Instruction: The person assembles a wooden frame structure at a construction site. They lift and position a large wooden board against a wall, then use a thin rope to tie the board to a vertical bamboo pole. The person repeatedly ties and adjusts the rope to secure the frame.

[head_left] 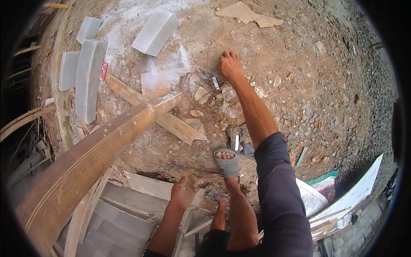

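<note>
My right hand (231,67) reaches far out over the bare dirt, its fingers bent down at the ground. Whatever those fingers hold, if anything, is hidden under them. Just left of it lie scraps of clear plastic (230,111) and a small white strip (215,83). My left hand (184,192) is held low near my knees, palm partly turned up, with fingers loosely bent and apart; I see nothing in it. A thick bamboo pole (98,147) slants past on the left, over a wooden plank (175,127).
Grey blocks, one standing apart (156,33) and several grouped (90,81), lie at the far left. Torn cardboard (248,15) is at the top. My sandalled foot (227,162) stands on the dirt. White sheets and sacks (346,205) pile up at the lower right.
</note>
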### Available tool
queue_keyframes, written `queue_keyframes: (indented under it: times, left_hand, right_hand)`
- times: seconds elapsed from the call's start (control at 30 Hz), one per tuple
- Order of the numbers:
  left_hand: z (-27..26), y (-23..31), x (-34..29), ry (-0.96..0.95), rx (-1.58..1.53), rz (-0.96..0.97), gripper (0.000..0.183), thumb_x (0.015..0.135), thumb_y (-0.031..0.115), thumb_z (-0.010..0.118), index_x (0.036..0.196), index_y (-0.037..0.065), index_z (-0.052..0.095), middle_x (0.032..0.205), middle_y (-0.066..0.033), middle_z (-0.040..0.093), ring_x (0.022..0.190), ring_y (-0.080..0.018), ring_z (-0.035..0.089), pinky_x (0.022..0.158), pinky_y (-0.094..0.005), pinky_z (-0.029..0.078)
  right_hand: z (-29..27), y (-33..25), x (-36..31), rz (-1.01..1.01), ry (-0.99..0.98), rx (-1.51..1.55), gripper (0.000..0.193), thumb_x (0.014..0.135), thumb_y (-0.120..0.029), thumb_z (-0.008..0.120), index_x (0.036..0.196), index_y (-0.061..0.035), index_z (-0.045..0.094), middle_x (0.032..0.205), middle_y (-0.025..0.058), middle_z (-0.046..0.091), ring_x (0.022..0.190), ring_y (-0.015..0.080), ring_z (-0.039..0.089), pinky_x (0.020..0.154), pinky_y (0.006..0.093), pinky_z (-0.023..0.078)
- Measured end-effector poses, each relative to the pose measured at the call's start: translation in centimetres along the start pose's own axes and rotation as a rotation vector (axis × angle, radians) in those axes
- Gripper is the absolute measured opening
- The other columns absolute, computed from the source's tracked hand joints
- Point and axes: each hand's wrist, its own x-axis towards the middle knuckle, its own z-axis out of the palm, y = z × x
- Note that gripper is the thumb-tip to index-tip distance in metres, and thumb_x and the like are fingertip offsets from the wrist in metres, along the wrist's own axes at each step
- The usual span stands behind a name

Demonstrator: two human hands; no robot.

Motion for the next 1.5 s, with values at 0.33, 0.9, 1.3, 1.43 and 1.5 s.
queue_keyframes:
  times: [0.33,0.9,1.3,1.43,1.5]
  left_hand:
    - [1.4,3.9,2.7,0.015,0.118,0.049,0.031,0.101,0.041,0.057,0.109,0.012,0.056,0.08,-0.0014,0.06,0.052,-0.0068,0.042,0.048,-0.0226,0.033]
    - [2.4,3.2,2.1,0.158,0.245,0.05,0.023,0.098,0.035,0.063,0.096,0.015,0.053,0.078,-0.0023,0.062,0.05,-0.0076,0.042,0.045,-0.0234,0.031]
    - [1.1,0.5,-7.9,-0.008,0.266,0.198,0.035,0.099,0.039,0.064,0.115,0.008,0.058,0.077,-0.0008,0.057,0.05,-0.0061,0.04,0.045,-0.0224,0.03]
    - [2.6,-0.9,-16.5,-0.104,0.296,0.29,0.031,0.102,0.034,0.06,0.116,0.006,0.059,0.078,-0.0008,0.059,0.048,-0.0052,0.04,0.043,-0.0221,0.03]
    - [3.1,-1.7,-20.6,-0.226,0.386,0.359,0.029,0.103,0.032,0.058,0.115,0.006,0.06,0.078,-0.0005,0.059,0.049,-0.0044,0.039,0.043,-0.0215,0.029]
  right_hand:
    - [-7.4,7.9,-0.5,0.337,0.361,0.711,0.023,0.095,-0.019,0.061,0.106,-0.0044,0.075,0.099,0.0111,0.074,0.075,0.0235,0.069,0.062,0.0377,0.057]
    - [-0.9,1.9,4.9,-0.38,0.057,-0.195,0.023,0.099,-0.018,0.048,0.106,-0.0098,0.068,0.119,0.0131,0.06,0.117,0.0238,0.056,0.105,0.0485,0.038]
    - [-24.4,11.4,-11.1,0.484,-0.037,1.336,0.027,0.097,-0.025,0.063,0.082,-0.0025,0.061,0.07,0.007,0.06,0.058,0.0163,0.06,0.053,0.0337,0.052]
    - [-33.2,8.4,-20.7,0.447,0.124,1.505,0.022,0.101,-0.021,0.062,0.104,0.0003,0.066,0.078,0.0047,0.064,0.061,0.013,0.061,0.054,0.0277,0.051]
    - [-36.9,7.1,-25.4,0.396,0.248,1.707,0.023,0.1,-0.021,0.064,0.107,0.0007,0.066,0.081,0.0044,0.064,0.066,0.0125,0.061,0.058,0.0274,0.052]
